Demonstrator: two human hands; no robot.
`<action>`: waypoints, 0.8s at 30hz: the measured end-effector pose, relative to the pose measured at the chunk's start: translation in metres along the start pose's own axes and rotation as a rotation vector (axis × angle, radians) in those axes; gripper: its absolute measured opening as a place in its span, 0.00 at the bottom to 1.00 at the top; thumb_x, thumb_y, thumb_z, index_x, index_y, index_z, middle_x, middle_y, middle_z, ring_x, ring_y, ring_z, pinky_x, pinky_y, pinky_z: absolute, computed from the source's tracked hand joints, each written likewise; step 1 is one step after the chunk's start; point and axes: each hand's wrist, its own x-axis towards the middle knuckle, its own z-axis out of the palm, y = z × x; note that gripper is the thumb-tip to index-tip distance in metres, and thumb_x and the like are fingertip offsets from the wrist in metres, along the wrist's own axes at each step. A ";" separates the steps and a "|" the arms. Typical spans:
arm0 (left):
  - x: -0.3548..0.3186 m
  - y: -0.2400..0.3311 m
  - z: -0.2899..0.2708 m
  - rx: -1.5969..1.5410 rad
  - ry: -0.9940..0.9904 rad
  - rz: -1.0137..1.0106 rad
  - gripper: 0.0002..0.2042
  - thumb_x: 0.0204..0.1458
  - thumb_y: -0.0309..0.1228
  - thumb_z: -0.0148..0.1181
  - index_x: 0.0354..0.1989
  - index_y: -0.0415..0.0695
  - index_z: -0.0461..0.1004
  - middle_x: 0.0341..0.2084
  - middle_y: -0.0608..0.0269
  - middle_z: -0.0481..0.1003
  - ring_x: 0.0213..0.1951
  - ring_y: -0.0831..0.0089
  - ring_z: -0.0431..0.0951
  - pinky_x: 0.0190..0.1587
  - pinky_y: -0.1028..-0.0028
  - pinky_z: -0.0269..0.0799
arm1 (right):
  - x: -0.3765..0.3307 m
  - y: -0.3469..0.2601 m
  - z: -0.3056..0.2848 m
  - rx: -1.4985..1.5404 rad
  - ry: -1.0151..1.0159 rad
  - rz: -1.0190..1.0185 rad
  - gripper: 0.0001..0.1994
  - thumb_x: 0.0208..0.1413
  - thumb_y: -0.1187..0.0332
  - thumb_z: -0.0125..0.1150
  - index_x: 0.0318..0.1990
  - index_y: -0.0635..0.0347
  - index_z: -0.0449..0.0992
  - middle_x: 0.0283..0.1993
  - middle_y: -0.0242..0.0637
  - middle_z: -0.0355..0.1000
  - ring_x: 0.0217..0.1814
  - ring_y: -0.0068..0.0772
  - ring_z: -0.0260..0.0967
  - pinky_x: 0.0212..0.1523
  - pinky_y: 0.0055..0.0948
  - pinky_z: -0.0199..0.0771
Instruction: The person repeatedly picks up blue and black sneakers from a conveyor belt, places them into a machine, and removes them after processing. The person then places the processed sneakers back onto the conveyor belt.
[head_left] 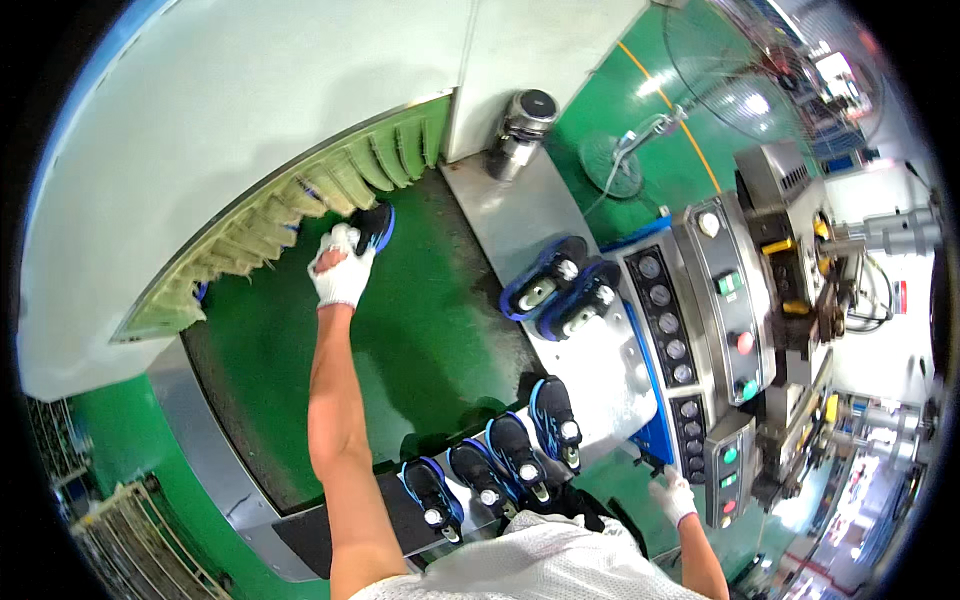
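Observation:
My left hand (pixel 340 268), in a white glove with bare skin showing at the thumb, reaches far over the green conveyor belt (pixel 290 400). It is closed on a black shoe (pixel 376 226) with a blue sole edge, just in front of a hanging strip curtain (pixel 300 195). My right hand (pixel 676 496), also gloved, hangs low at the right beside the machine's control panels, fingers apart and nothing seen in them. Nearest my body, several black-and-blue shoes (pixel 515 448) stand in a row on the metal edge. Two more shoes (pixel 545 280) rest on the steel ledge at right.
A steel cylindrical container with a dark lid (pixel 522 130) stands at the ledge's far end. To the right are a gauge panel (pixel 662 310) and a button panel (pixel 730 300). A large fan (pixel 770 70) stands beyond. White machine housing (pixel 230 110) rises above the curtain.

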 end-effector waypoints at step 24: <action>-0.375 0.510 -0.147 -1.382 -1.015 0.415 0.37 0.55 0.28 0.61 0.74 0.37 0.53 0.67 0.54 0.64 0.65 0.64 0.67 0.70 0.64 0.60 | -0.103 -0.007 -0.084 2.279 -0.415 -0.548 0.38 0.51 0.60 0.78 0.69 0.57 0.66 0.59 0.35 0.76 0.59 0.33 0.76 0.60 0.38 0.79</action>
